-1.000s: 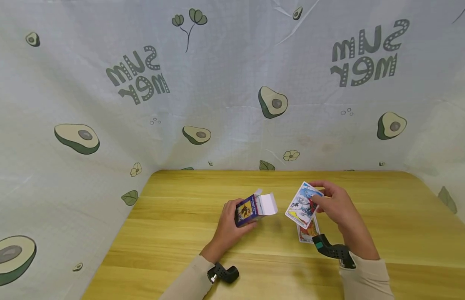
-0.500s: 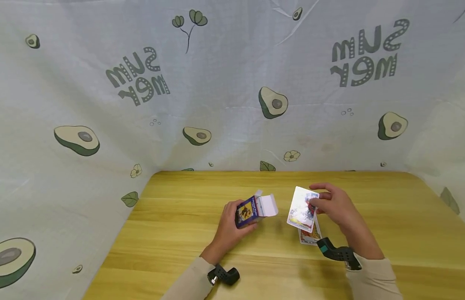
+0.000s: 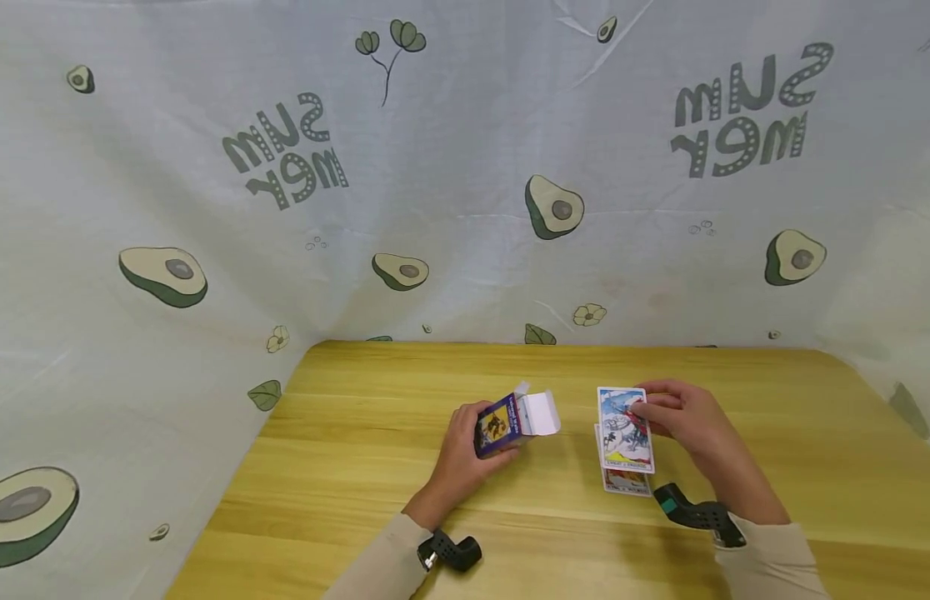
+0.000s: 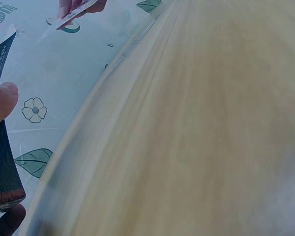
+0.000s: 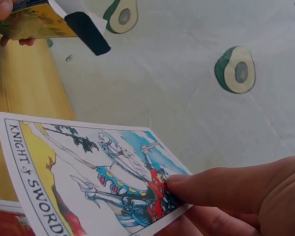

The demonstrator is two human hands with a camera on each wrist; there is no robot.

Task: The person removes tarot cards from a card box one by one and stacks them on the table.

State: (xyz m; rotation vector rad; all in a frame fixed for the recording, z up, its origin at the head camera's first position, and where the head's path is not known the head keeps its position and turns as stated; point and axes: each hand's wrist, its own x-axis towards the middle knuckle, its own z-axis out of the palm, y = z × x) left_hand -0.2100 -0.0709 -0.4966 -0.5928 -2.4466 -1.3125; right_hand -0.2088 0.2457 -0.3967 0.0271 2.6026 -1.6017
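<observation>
My left hand (image 3: 461, 450) grips a purple card box (image 3: 498, 425) with a yellow picture, its white flap open toward the right. In the left wrist view the thumb lies across the dark side of the box (image 4: 2, 162). My right hand (image 3: 693, 421) pinches a tarot card (image 3: 622, 433) by its right edge, thumb on top. The right wrist view shows this card (image 5: 113, 182) is the Knight of Swords, face up. Beneath it, another tarot card (image 3: 627, 482) lies on the table, mostly covered in the head view.
Both hands are over a yellow wood-grain table (image 3: 345, 467). A pale curtain (image 3: 450, 167) printed with avocados hangs behind the table and along its left side. Each wrist wears a black camera band.
The right hand has brought the Knight of Swords card down and slightly right, turning it upright over the lower card. The left hand and box have hardly moved.
</observation>
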